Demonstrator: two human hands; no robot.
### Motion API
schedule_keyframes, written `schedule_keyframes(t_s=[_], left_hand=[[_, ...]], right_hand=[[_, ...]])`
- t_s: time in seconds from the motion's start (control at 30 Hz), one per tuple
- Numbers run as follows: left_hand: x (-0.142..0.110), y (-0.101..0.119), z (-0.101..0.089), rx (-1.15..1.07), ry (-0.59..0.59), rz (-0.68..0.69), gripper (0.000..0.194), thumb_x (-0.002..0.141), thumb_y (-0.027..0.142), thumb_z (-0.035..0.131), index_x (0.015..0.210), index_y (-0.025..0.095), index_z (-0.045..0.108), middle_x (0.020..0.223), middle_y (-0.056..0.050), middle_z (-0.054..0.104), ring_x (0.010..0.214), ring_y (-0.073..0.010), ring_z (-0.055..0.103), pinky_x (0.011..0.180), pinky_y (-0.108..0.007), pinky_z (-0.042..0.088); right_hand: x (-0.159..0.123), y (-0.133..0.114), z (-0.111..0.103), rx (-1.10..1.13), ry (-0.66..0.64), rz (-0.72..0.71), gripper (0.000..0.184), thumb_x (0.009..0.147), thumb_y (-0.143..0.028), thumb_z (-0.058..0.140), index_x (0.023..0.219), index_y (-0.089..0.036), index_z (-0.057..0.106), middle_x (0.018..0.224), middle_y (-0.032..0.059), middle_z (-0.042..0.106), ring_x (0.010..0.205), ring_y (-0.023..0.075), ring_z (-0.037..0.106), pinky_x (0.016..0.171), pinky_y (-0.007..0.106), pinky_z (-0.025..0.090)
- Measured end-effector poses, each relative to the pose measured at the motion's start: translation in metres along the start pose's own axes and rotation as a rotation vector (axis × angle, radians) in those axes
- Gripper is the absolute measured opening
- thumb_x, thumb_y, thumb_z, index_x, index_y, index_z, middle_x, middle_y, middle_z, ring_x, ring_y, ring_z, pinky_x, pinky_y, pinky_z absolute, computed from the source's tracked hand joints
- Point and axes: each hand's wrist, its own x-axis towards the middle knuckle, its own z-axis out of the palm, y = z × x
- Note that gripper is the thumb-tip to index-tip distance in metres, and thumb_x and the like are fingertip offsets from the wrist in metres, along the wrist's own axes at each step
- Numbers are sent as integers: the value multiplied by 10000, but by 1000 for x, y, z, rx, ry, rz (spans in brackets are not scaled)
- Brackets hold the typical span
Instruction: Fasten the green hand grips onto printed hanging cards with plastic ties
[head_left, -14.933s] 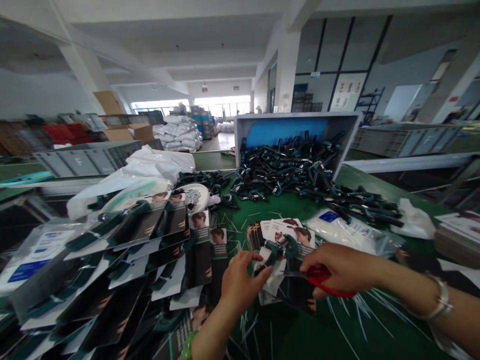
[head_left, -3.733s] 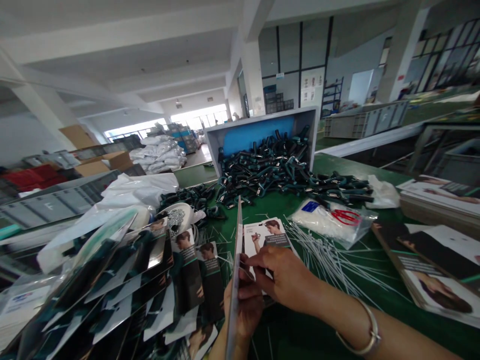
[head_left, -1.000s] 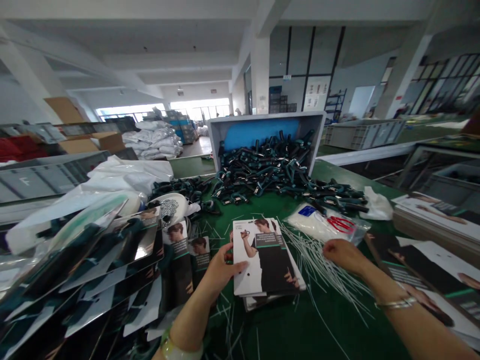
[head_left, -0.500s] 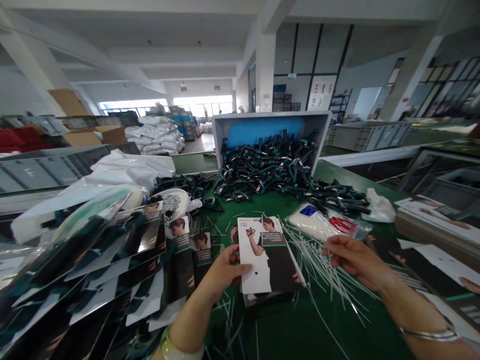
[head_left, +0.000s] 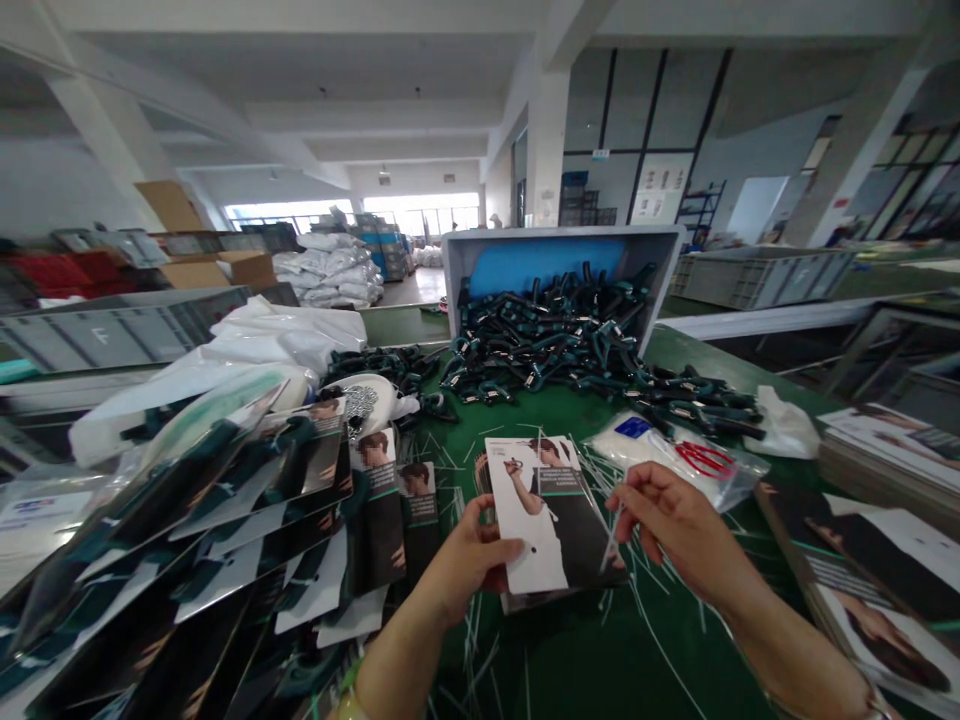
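Note:
My left hand (head_left: 474, 550) grips the left edge of a printed backing card (head_left: 536, 545), thumb on its face and fingers beneath. The card tilts slightly over a stack of similar cards, and two small holes show in it. My right hand (head_left: 664, 515) pinches a thin white cable tie (head_left: 611, 540), which hangs down over the card's right edge. Under and beside that hand lies a loose bunch of white cable ties (head_left: 667, 580) on the green table (head_left: 585, 660). Red-handled scissors (head_left: 703, 460) rest on a clear bag of white ties (head_left: 652, 445) beyond my right hand.
A grey crate (head_left: 671, 290) on its side spills dark green hand grips (head_left: 555, 345). Carded hand grips (head_left: 247, 520) pile up at left, near a white bowl (head_left: 386, 395) of small metal parts. Card stacks (head_left: 855, 590) stand at right. Tie offcuts litter the table.
Earlier, scissors were in my right hand at a carded grip; they now lie on the bag. My right hand has picked up a cable tie and brought it left to the card.

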Motion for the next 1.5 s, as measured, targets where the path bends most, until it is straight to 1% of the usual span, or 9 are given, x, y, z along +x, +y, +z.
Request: schedule_keyframes(t_s=[0.1,0.27,0.4,0.57,0.73,0.87,1.13,1.33,1.5], left_hand=[[-3,-4,4,-80,9,1,593,584,220,729,1080,174,409,931,-88,627,665,-170,614,499,-241,468],[-10,-8,7,-188,-17,71,556,642,235,703,1107,196,401,942,-73,617,726,-186,619,570,-288,506],[-13,-7,9,-219,-18,94,552,662,227,693,1119,198,386,946,-71,610,743,-185,615,586,-297,514],[-12,-4,11,-201,2,83,530,677,236,682,1113,197,384,924,-67,607,714,-174,611,571,-291,512],[-10,-6,4,-166,21,75,501,704,276,656,1122,212,387,875,-41,604,614,-131,593,486,-222,468],[-7,-5,1,-117,40,59,521,713,309,644,1150,213,378,813,-26,599,523,-100,562,404,-170,406],[-8,-4,1,-101,7,59,522,728,307,629,1172,212,371,797,-22,596,489,-89,551,360,-150,392],[-9,-3,0,-101,14,27,508,729,277,619,1168,196,378,719,-5,592,460,-80,529,349,-140,375],[-8,-4,-3,-150,-37,-7,482,714,238,611,1147,196,404,744,-16,594,467,-80,527,333,-135,354]], right_hand=[[-1,-1,18,140,41,-67,320,746,-478,585,783,-205,422,715,12,611,518,121,587,307,163,363],[0,11,33,80,105,-121,312,770,-480,562,801,-210,410,709,16,615,562,141,606,355,192,430],[-1,18,33,72,93,-107,292,789,-464,547,808,-205,414,718,19,621,571,142,615,363,192,436],[-3,11,33,120,55,-96,296,792,-461,544,808,-208,393,746,8,583,559,130,607,331,179,430],[-6,3,33,57,1,-82,309,787,-475,542,790,-206,389,721,4,563,547,123,596,333,175,436],[-8,0,33,25,-65,-82,297,809,-470,514,782,-204,382,728,6,560,523,102,581,343,168,433],[-10,-7,34,15,-215,-151,208,846,-388,494,811,-202,407,746,5,559,564,102,585,374,171,448],[-6,-6,35,-3,-256,-179,168,859,-357,481,826,-206,413,741,6,577,580,105,590,390,174,448],[8,-3,31,43,-206,-209,204,840,-374,504,797,-208,392,737,-15,554,547,101,589,358,175,443]])
